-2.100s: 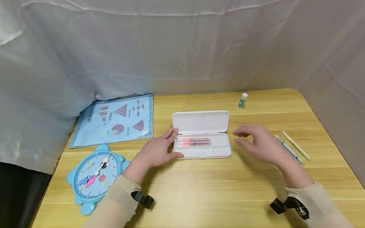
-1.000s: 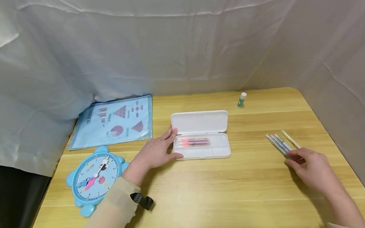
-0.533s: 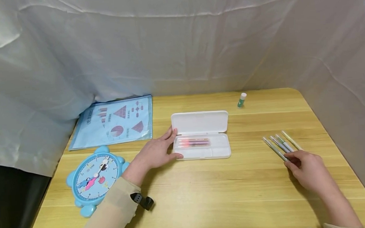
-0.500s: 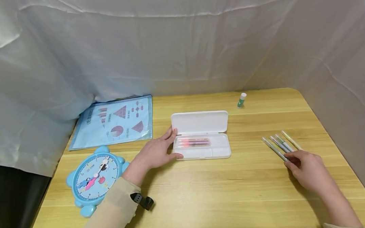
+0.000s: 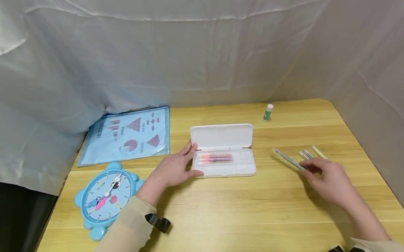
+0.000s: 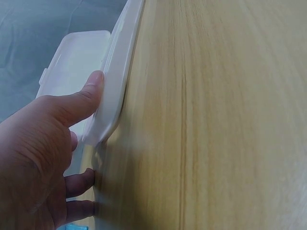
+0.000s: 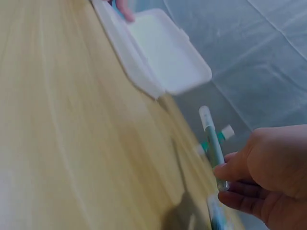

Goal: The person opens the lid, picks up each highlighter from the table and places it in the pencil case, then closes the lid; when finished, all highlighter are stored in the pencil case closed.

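The right hand [image 5: 327,180], at the right side of the table [image 5: 226,219], holds one slim pen [image 5: 288,158] between thumb and fingertips, with no visible gap in the pinch. The hold is on the near end, so the clear cap projects free toward the far left. The pen is raised off the wood: in the right wrist view its shadow falls apart from it. A hold at one end appears chosen to keep the rest of the barrel unobstructed.

The loose pens [image 5: 306,155], a yellow one among them, lie just beyond that hand and are partly covered by it, so their full length cannot be inspected. They lie side by side, which presumably makes single pick-up easy.

The white plastic pencil case [image 5: 244,168] is at mid-table, lid folded back to the far side, leaving the tray accessible from above. Pink-ended pens [image 5: 217,158] lie left to right in the far-left part of the tray; exact count not certain.

The left hand [image 5: 173,168] is at the left end of the case, thumb on the near rim and forefinger at the hinge side, spread well apart. It touches rather than clasps, most likely to steady a light box.

Also noted: a glue stick [image 5: 268,112] standing far right of the case; a blue toy clock [image 5: 100,211] near left; a blue chart-printed document pouch [image 5: 141,138] behind the clock.
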`<state>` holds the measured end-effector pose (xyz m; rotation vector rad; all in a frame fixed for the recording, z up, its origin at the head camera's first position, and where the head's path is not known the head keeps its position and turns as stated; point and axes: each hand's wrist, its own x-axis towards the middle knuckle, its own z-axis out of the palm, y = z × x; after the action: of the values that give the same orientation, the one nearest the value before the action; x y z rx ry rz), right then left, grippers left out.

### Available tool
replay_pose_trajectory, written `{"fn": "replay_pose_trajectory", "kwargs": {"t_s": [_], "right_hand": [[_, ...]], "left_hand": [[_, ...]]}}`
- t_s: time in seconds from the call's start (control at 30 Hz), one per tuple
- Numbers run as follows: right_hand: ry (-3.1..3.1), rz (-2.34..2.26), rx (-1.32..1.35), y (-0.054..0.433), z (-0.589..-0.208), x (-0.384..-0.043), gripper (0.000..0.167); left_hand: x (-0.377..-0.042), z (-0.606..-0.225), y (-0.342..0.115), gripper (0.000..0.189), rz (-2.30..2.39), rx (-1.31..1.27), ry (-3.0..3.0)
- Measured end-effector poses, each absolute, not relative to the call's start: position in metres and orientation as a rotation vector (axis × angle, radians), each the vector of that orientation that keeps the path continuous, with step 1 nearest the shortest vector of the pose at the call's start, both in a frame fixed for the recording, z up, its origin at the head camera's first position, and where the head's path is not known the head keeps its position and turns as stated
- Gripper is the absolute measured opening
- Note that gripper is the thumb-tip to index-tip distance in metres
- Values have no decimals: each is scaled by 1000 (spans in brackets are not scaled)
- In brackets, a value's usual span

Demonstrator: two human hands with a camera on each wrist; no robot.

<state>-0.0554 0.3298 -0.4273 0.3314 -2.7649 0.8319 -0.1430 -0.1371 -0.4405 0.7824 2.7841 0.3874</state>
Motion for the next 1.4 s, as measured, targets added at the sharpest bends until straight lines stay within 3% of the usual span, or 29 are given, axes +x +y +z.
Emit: {"fn": "replay_pose_trajectory", "kwargs": {"t_s": [0.53,1.4], "right_hand": [[-2685,906,619,264,-402,-96,22],[-2796,991,872,168,-426,-155,16]], "left_hand": [[-144,-440,-135,102,369,773,2778],[-145,-444,-136,103,373,770,2796]]}}
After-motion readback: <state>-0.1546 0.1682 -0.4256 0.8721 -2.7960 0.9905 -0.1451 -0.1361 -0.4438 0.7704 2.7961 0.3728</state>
